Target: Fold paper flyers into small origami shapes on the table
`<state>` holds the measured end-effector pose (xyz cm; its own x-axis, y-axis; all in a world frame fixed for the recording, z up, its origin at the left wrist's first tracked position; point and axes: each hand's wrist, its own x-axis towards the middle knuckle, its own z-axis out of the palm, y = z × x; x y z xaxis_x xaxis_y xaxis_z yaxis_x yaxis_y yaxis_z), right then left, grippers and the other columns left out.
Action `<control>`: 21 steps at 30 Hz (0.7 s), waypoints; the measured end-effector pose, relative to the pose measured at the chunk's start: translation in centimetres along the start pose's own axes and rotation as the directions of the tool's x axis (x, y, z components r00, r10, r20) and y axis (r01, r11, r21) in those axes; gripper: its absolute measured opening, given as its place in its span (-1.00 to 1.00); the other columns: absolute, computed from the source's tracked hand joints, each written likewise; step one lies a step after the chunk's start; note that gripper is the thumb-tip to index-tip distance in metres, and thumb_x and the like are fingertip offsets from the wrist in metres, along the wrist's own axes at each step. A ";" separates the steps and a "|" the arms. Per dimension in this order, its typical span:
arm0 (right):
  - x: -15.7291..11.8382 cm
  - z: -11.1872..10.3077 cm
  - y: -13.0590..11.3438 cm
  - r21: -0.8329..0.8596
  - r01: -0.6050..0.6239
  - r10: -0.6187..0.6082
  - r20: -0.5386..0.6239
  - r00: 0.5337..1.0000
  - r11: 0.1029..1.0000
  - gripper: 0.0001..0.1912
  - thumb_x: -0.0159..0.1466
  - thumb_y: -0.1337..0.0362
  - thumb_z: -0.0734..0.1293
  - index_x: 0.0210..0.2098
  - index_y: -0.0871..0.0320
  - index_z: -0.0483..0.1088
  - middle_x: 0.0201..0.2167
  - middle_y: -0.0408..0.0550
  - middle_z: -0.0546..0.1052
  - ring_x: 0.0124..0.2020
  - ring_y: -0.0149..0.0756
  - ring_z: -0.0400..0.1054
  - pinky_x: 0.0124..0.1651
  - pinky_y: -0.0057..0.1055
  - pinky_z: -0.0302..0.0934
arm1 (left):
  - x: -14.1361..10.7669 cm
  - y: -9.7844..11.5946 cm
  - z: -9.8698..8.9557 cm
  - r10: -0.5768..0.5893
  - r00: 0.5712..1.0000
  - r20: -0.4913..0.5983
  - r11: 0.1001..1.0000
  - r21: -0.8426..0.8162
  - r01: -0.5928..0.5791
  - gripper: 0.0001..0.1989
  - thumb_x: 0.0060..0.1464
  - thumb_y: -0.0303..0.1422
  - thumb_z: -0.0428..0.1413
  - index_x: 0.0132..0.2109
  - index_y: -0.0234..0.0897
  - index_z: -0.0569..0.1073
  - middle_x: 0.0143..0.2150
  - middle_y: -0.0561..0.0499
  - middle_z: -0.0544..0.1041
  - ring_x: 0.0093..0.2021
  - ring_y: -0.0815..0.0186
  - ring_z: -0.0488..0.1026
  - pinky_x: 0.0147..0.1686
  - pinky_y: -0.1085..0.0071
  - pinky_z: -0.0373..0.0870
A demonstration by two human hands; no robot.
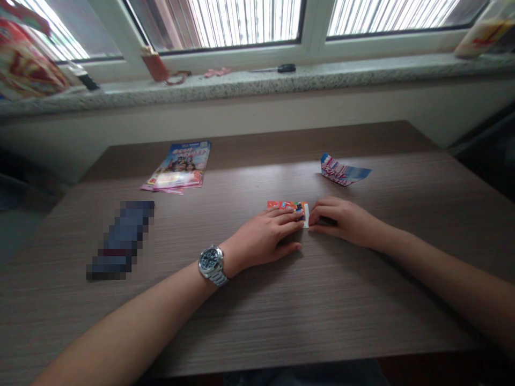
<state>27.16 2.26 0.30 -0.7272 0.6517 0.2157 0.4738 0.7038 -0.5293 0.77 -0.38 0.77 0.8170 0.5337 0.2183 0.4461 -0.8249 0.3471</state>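
A small orange printed paper lies on the table, with a white strip along its right edge. My left hand rests flat over it, fingers stretched out and covering most of its print. A metal watch is on the left wrist. At the paper's right edge, my right hand is closed in a pinch, thumb and fingertips at the white strip. The exact contact there is partly hidden by the fingers.
A folded blue and pink printed sheet stands bent behind my right hand. Several glossy printed packets are stacked at back left. Nearer lies a pixelated dark object. The windowsill holds scissors or a similar black-handled tool.
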 end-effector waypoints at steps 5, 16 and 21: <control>-0.3 0.1 0.5 0.031 -0.039 0.040 -0.023 0.999 0.999 -0.86 0.38 0.20 0.34 -0.27 0.10 0.49 -0.31 -0.03 0.52 -0.26 -0.21 0.43 -0.17 -0.32 0.28 | -0.1 -0.1 0.1 -0.001 1.000 -0.004 1.000 0.003 0.001 -0.56 0.36 -0.18 0.07 0.28 -0.26 0.40 0.36 -0.17 0.37 0.37 0.13 0.31 0.38 0.10 0.23; 0.1 0.0 0.6 0.018 -0.002 0.002 -0.001 1.000 1.000 -0.89 0.36 0.23 0.36 -0.28 0.09 0.50 -0.31 -0.03 0.53 -0.26 -0.21 0.44 -0.18 -0.33 0.29 | 0.0 0.1 -0.1 -0.005 1.000 0.004 1.000 0.017 0.005 -0.55 0.36 -0.17 0.07 0.27 -0.29 0.41 0.35 -0.19 0.38 0.35 0.11 0.33 0.38 0.11 0.24; 0.2 -0.1 1.0 0.045 0.022 -0.023 0.022 0.999 0.999 -0.89 0.36 0.22 0.35 -0.27 0.07 0.51 -0.28 -0.03 0.54 -0.23 -0.21 0.44 -0.15 -0.31 0.29 | 0.0 0.0 -0.1 -0.002 1.000 -0.008 1.000 -0.009 0.002 -0.56 0.35 -0.18 0.08 0.27 -0.28 0.41 0.34 -0.21 0.38 0.35 0.11 0.33 0.37 0.08 0.25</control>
<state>27.48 3.12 -0.09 -0.7486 0.6289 0.2099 0.4347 0.7046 -0.5608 0.72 -0.40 0.83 0.8128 0.5373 0.2252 0.4446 -0.8219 0.3560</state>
